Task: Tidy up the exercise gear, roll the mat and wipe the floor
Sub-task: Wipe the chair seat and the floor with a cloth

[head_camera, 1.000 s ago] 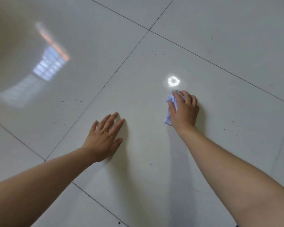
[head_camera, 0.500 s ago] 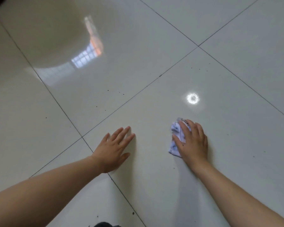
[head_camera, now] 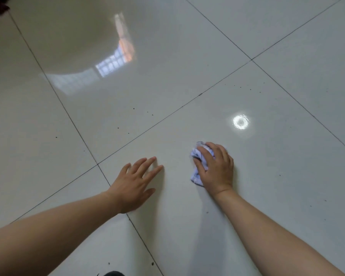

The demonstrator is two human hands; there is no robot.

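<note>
A glossy, pale tiled floor [head_camera: 187, 76] is seen from above, with two bare forearms stretched forward across it.

The right hand [head_camera: 215, 168] is laid over a crumpled white-and-blue cloth [head_camera: 198, 155], which is pressed against the tile. The fingers are bent over the bunched fabric and the thumb is drawn in against its left side, so the cloth is gripped rather than merely covered. Most of the cloth is hidden beneath the palm. A wrinkled lobe is shown past the index finger, and a flatter corner sticks out beside the base of the thumb. How much fabric lies under the hand cannot be told.

The left hand [head_camera: 133, 184] is set flat on the floor, to the left of the right hand and clear of the cloth. Its fingers are straight and slightly spread, and nothing is held. A dark grout line [head_camera: 82, 138] is crossed by its wrist.

Beyond the right hand's fingertips, a small bright ring of reflected light [head_camera: 240, 122] is seen on the tile. Far beyond the left hand, a window's reflection [head_camera: 112, 66] is spread across the shine. Small dark specks [head_camera: 133, 108] are scattered between that reflection and the left hand.
</note>
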